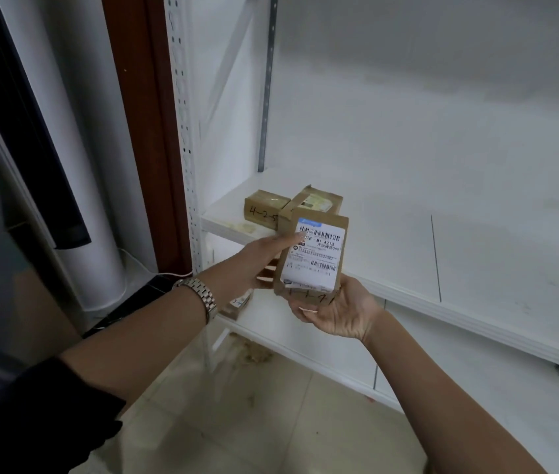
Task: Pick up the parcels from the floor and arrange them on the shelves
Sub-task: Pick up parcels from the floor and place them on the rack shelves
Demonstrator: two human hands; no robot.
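From the head view, a small brown parcel (312,254) with a white barcode label stands upright in the air, held between both hands just in front of the shelf (408,234) edge. The left hand (257,258), a metal watch (202,295) on its wrist, has its grip on the parcel's left side, one digit lying across the label's upper corner. The right hand (332,309) cups the parcel's bottom from below, palm up, fingers curled round the lower edge. Behind it, at the shelf's left end, two more brown boxes sit close together: a marked box (264,206) with handwritten numbers and a taped box (315,201) just beside it. Beige floor (254,422) tiles show below.
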